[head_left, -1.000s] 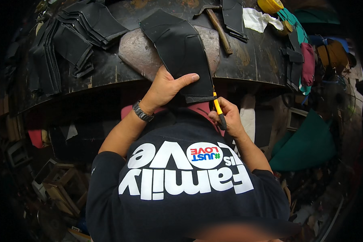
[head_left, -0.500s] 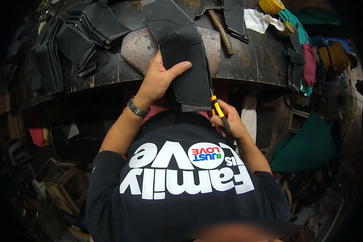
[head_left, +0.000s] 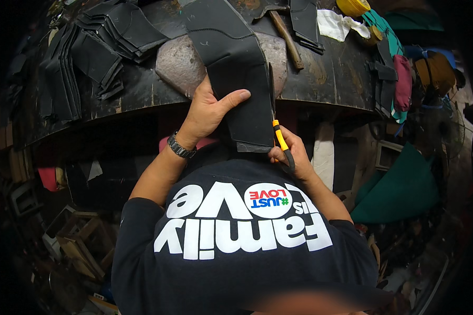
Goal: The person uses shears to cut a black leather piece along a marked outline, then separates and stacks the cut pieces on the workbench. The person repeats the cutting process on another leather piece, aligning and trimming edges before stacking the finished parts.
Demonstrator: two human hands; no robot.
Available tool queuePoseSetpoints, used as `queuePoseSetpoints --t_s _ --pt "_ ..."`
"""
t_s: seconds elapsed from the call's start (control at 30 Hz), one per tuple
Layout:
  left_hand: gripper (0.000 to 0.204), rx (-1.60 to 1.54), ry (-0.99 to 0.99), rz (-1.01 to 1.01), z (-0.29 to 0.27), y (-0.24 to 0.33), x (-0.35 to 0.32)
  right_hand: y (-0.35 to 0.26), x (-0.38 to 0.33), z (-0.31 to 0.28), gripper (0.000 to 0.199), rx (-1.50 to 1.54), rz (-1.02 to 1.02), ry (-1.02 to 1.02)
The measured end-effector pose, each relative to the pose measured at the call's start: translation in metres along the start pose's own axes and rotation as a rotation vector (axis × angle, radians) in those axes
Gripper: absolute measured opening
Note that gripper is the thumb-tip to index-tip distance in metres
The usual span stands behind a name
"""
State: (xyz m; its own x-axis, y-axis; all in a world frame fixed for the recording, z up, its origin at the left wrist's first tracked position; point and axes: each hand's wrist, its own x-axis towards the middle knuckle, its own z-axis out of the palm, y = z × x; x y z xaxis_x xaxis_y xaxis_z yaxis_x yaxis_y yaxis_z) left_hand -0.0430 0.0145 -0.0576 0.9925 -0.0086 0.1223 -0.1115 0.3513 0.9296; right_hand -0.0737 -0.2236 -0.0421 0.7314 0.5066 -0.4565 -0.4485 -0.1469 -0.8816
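Observation:
My left hand [head_left: 210,107] is closed on a long black leather-like piece [head_left: 242,97], with its thumb on top and the other fingers underneath. The piece bears faint pale marks and a stitched-looking line across its upper part. My right hand [head_left: 294,152] holds scissors with yellow and black handles [head_left: 279,135]. The dark blades run up along the right edge of the piece, close to its lower corner. Behind the piece, a grey stone slab [head_left: 180,67] lies on the table, partly covered.
Stacks of black cut pieces [head_left: 97,58] lie at the left of the dark table [head_left: 323,86]. A hammer [head_left: 286,39], more black pieces [head_left: 306,26], a white cloth [head_left: 339,25] and a yellow container [head_left: 353,7] are at the right. Wooden frames [head_left: 86,241] stand lower left.
The black piece and my left hand have come slightly down toward me. My right hand and the scissors have shifted a little, with the blades now showing higher along the piece's edge.

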Motion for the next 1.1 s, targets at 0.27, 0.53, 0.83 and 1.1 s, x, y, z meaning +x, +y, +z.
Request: queuePoseSetpoints --t_s 0.27,0.53,0.83,1.1 --pt "0.042 -0.025 0.013 -0.012 0.005 0.002 -0.002 -0.002 0.000 0.005 0.043 -0.025 -0.130 0.002" --pt "0.043 0.022 0.013 0.028 0.003 0.002 0.000 0.006 0.002 0.005 0.040 0.029 -0.100 0.026" --pt "0.036 0.030 0.028 0.013 0.003 0.005 -0.001 0.003 -0.002 0.004 0.030 0.009 -0.068 0.067" --pt "0.031 -0.274 -0.061 -0.281 -0.021 0.030 0.018 -0.004 -0.001 -0.003 0.027 0.001 0.025 -0.028"
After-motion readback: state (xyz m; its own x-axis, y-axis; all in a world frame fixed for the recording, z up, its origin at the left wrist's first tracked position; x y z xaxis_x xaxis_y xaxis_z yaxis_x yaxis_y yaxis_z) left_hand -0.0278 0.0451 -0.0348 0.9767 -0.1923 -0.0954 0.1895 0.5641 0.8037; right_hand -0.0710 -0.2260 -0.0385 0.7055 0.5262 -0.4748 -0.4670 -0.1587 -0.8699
